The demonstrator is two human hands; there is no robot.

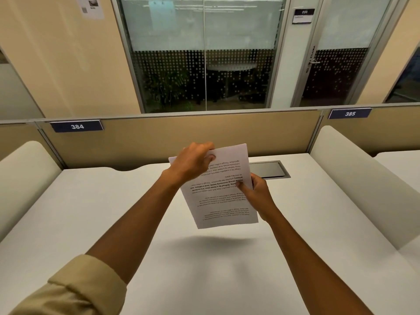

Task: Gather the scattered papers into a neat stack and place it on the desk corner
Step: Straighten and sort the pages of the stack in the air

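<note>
Papers (218, 189): held above desk (91, 212), casting shadow, likely for squaring edges.
Left hand (193, 164): pinched on top edge.
Right hand (256, 194): clamped on side, thumb on front.

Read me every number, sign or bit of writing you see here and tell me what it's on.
"384": blue plate on the divider.
"385": blue plate on the divider.
Door sign: blurred, unreadable.
Wall notice: too small.
Papers: upside-down print, mostly too small; held by left hand and right hand.
</note>
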